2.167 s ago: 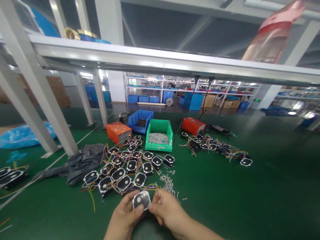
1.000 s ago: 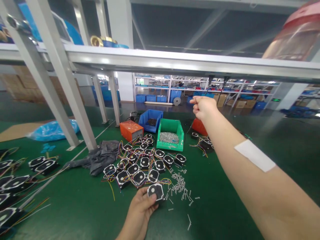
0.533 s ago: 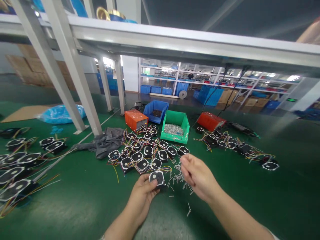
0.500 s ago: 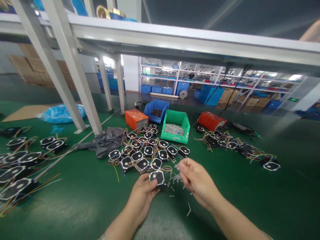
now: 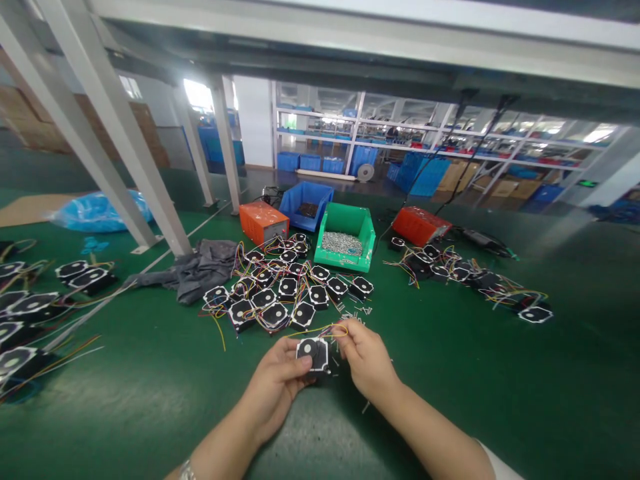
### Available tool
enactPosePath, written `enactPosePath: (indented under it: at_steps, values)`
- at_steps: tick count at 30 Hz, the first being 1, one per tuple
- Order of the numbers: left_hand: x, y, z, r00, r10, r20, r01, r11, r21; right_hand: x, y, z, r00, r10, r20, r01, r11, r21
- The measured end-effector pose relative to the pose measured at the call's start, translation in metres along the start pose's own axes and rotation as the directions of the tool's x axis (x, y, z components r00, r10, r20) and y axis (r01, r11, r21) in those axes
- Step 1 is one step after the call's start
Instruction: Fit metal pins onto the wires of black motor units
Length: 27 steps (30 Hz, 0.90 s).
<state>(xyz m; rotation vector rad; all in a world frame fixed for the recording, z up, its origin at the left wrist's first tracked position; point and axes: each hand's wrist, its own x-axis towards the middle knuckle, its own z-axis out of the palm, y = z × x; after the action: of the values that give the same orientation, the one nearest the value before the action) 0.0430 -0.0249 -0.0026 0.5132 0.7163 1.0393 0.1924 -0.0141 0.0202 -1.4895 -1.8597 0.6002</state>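
My left hand (image 5: 277, 381) is closed around a small square black motor (image 5: 319, 353), thumb on its white-edged face. A loop of yellow wire runs from its back to my right fingertips. My right hand (image 5: 363, 353) is in a pinch just right of the motor's upper corner; whatever lies between its fingertips is too small to make out. Loose screws (image 5: 357, 313) lie scattered on the green floor behind and under my right hand. Beyond my hands sits a cluster of similar motors (image 5: 287, 288) with coloured wires.
Farther back stand a green bin (image 5: 367, 257) of small metal screws, a blue bin (image 5: 290, 200) and two orange boxes (image 5: 263, 223) (image 5: 420, 225). A grey cloth (image 5: 207, 267) lies left of the cluster. More motors (image 5: 35, 303) lie left and right. Metal legs (image 5: 117, 127) carry a tabletop overhead.
My right hand has come left and down from above the loose screws to the motor's side, its fingertips at the wires. My left hand still holds the motor. The view has tilted downward.
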Motion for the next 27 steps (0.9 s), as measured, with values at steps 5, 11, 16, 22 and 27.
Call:
enactPosePath:
  at_steps: [5, 11, 16, 22, 27]
  values:
    - [-0.002, 0.0, -0.001, 1.0, -0.007, 0.027, 0.007, 1.0, 0.005, -0.001, 0.003, 0.004, 1.0, -0.014, 0.024, 0.014, 1.0, 0.016]
    - [-0.001, -0.003, 0.001, 1.0, -0.031, 0.0, 0.031, 1.0, 0.001, -0.004, 0.005, 0.006, 0.998, -0.06, 0.011, 0.061, 0.995, -0.082]
    - [0.001, -0.009, 0.002, 0.997, -0.065, -0.038, 0.066, 0.998, 0.007, -0.008, 0.009, 0.008, 0.955, -0.297, 0.02, 0.289, 0.91, -0.296]
    - [0.001, -0.01, 0.002, 0.992, -0.094, -0.078, 0.09, 0.995, -0.053, -0.012, 0.015, 0.014, 0.919, -0.393, -0.013, 0.376, 0.889, -0.261]
    - [0.003, -0.002, -0.001, 0.99, -0.077, -0.116, 0.068, 0.994, -0.083, -0.012, 0.01, 0.015, 0.98, -0.191, 0.046, 0.192, 0.981, -0.005]
